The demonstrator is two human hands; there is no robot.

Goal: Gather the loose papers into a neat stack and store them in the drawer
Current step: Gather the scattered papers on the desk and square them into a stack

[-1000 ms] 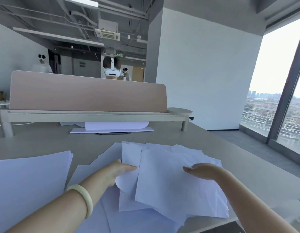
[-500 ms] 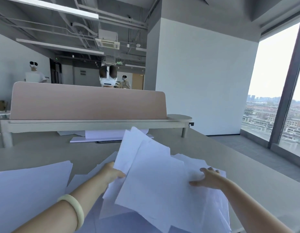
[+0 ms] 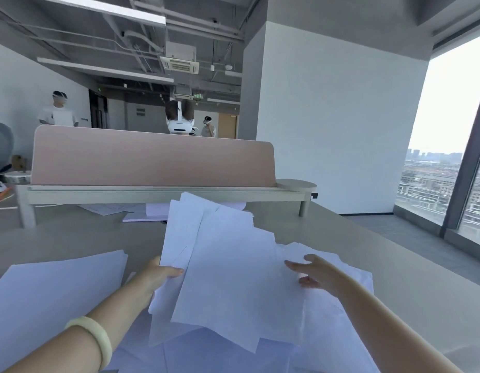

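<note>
A messy bundle of white papers (image 3: 228, 270) is tilted up off the grey desk (image 3: 72, 238), its far edge raised. My left hand (image 3: 158, 275) pinches the bundle's left edge, thumb on top. My right hand (image 3: 314, 270) hovers at the bundle's right side with fingers spread, touching or just off the sheets; I cannot tell which. More loose sheets (image 3: 346, 297) lie flat beneath and to the right. A second flat pile of papers (image 3: 53, 292) rests on the desk at the left. No drawer is visible.
A pink divider screen (image 3: 152, 160) on a low beige shelf (image 3: 158, 191) closes the desk's far side, with papers and a white object (image 3: 158, 211) under it. People stand beyond it. The desk's right edge drops to a floor beside tall windows (image 3: 454, 146).
The bundle, lying flat a second ago, has been lifted and tilted up by my left hand. My right hand came off the top sheet and opened beside it. The view tilted upward.
</note>
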